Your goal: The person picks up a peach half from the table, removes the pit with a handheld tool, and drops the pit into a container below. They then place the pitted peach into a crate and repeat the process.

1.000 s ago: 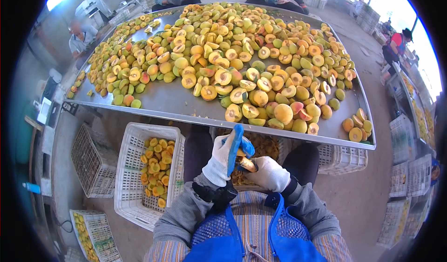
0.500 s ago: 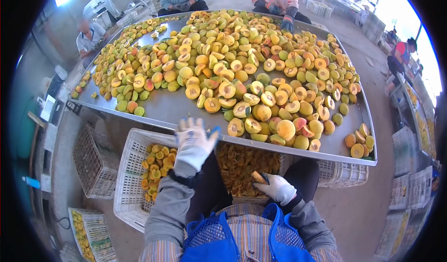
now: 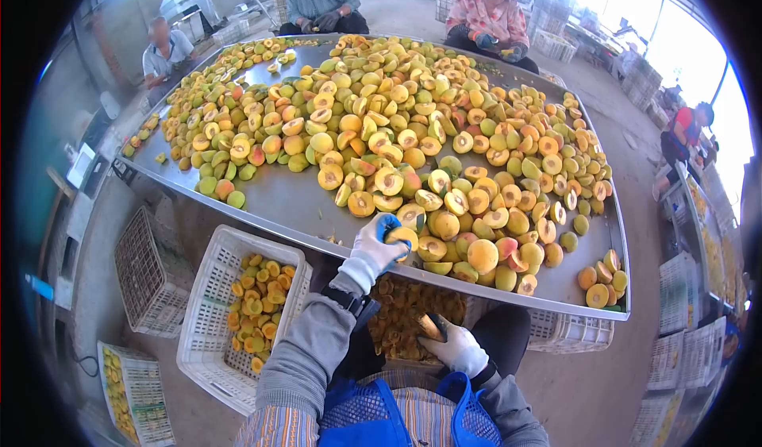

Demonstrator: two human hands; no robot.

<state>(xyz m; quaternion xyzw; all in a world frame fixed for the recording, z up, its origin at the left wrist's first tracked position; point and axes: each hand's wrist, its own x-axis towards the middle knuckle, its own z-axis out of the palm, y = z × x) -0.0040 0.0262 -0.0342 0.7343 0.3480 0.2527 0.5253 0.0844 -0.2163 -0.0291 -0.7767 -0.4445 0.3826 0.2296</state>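
Observation:
My left hand (image 3: 380, 245), in a white glove with blue fingertips, is closed on a yellow fruit half (image 3: 402, 238) at the near edge of the metal table (image 3: 317, 242). Many cut yellow and orange fruits (image 3: 381, 137) are heaped on that table. Lower down, near my lap, my right hand (image 3: 459, 350) wears a white glove and grips a short tool with a light brown handle (image 3: 431, 328). Beneath it lies a container of brownish fruit scraps (image 3: 405, 304). A white crate (image 3: 198, 320) on the left holds yellow fruit halves (image 3: 258, 300).
Two people (image 3: 321, 6) (image 3: 488, 18) sit across the table, another (image 3: 165, 54) at its far left. A grey crate (image 3: 143, 272) and a fruit-filled crate (image 3: 155, 399) stand left. More crates (image 3: 679, 288) and a person in red (image 3: 684, 129) are on the right.
My left hand has moved right from above the white crate to the table edge and closed on a fruit half. My right hand still grips the tool. The view has shifted slightly.

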